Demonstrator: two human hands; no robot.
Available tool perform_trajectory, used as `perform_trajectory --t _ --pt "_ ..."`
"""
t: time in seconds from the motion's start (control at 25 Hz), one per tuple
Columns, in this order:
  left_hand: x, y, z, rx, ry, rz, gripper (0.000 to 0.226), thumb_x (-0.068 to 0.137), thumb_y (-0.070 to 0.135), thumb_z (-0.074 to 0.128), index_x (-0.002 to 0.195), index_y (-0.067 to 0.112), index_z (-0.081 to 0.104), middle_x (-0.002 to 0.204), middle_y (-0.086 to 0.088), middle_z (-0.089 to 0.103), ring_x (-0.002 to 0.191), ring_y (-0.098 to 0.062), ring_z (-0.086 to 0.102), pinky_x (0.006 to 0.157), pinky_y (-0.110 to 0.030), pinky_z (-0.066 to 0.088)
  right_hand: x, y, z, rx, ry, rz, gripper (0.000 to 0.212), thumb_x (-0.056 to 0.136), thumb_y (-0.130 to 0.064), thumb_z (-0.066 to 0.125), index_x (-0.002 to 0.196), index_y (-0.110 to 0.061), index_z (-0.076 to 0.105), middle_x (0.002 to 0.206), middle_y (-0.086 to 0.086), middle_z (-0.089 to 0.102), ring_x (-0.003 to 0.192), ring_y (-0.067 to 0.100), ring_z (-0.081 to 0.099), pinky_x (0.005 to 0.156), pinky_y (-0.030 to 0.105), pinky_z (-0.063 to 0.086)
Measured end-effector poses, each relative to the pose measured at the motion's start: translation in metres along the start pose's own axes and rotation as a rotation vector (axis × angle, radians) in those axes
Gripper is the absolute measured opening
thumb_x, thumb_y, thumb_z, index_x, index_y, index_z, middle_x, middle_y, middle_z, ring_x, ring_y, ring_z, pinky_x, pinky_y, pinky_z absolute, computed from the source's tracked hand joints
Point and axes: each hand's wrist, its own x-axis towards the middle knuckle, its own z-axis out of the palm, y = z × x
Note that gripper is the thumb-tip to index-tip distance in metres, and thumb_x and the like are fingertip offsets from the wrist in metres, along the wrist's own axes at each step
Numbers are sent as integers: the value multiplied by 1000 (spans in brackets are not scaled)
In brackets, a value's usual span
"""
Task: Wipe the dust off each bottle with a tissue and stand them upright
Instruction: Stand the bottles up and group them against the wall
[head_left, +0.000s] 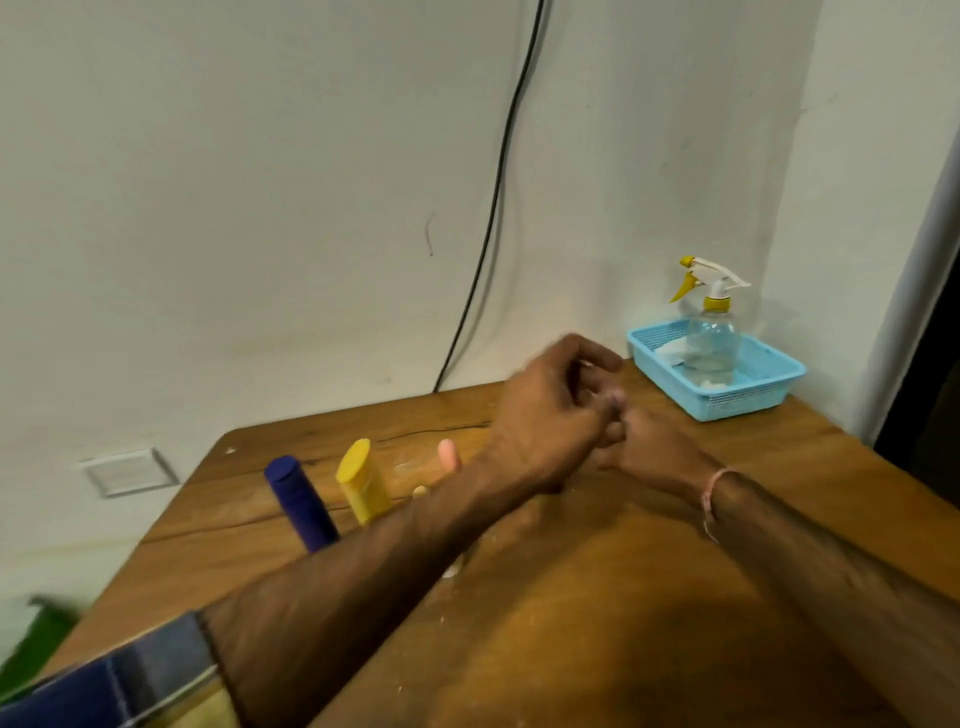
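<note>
Three bottles, head view: blue bottle (298, 501) & yellow bottle (363, 483) caps up on wooden table (623, 597). Pink bottle (449, 456) just beside yellow, only its cap showing behind left forearm. All three to the left of both hands, long axes roughly vertical, nearer left hand (556, 415) than right hand (654, 452). Hands touching at fingertips toward table's back edge. Left fingers curled, right hand's mostly hidden behind left. Too blurred to tell whether pinching a tissue or nothing. White tissue (670, 351) in blue basket (753, 410) at back right corner w/ spray bottle (711, 338), nearer right hand. Prob. next: reach left for a bottle. Left forearm close over pink one, so some risk of knocking it.
</note>
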Motion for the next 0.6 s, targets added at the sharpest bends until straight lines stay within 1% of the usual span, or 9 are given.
perform_trajectory --t 0.04,0.12,0.24,0.32,0.4,0.48,0.52,0.56,0.6 --pt "-3 5 -23 29 29 21 23 91 9 70 111 19 65 90 0 74 82 -9 72 76 -25 61 -2 -3 16 30 -33 58 68 74 -47 78 132 -43 43 126 -18 55 109 7 60 86 30 53" --pt "-10 11 -68 50 89 26 21 91 10 71 110 18 66 89 -2 74 82 -13 72 76 -26 59 -2 -9 41 43 -1 134 74 76 -38 81 138 -34 40 130 -12 54 110 11 59 88 30 52" --pt "-26 5 -127 80 194 0 18 91 11 72 108 16 68 91 -6 75 82 -18 72 74 -26 56 3 -13 65 9 116 152 61 83 -25 76 135 -24 44 134 0 59 106 11 58 84 25 46" --pt "-42 -10 -162 97 301 -29 15 90 13 73 104 18 69 90 -4 75 82 -16 71 73 -28 54 6 -15 76 -42 172 166 51 86 -24 73 130 -20 49 130 4 62 101 11 56 84 26 45" --pt "-64 -32 -192 86 441 -82 14 89 14 73 102 20 69 93 -4 74 85 -16 70 75 -30 54 7 -16 85 -88 211 161 46 86 -24 73 127 -17 53 126 6 64 98 11 55 84 28 45" --pt "-92 -60 -214 46 581 -161 23 88 8 72 106 20 65 103 -4 72 95 -18 69 84 -36 57 9 -17 92 -133 248 161 44 86 -24 73 125 -16 54 123 7 64 96 11 55 82 28 45" --pt "-108 -76 -220 25 604 -227 33 86 2 71 112 20 60 109 -4 69 100 -18 67 88 -38 57 11 -16 94 -147 263 161 43 86 -25 73 124 -15 54 121 7 65 95 12 55 80 28 45" --pt "-124 -93 -222 1 575 -307 45 84 -2 71 119 21 55 116 -4 66 103 -19 65 89 -38 57 13 -15 97 -163 272 156 43 86 -26 73 123 -15 54 120 8 65 95 12 55 79 28 45" --pt "-139 -111 -221 -19 499 -390 57 82 -2 74 127 23 49 122 -3 62 106 -20 63 86 -36 56 15 -14 101 -180 277 144 42 86 -26 73 122 -14 54 119 8 65 94 12 56 78 27 45"
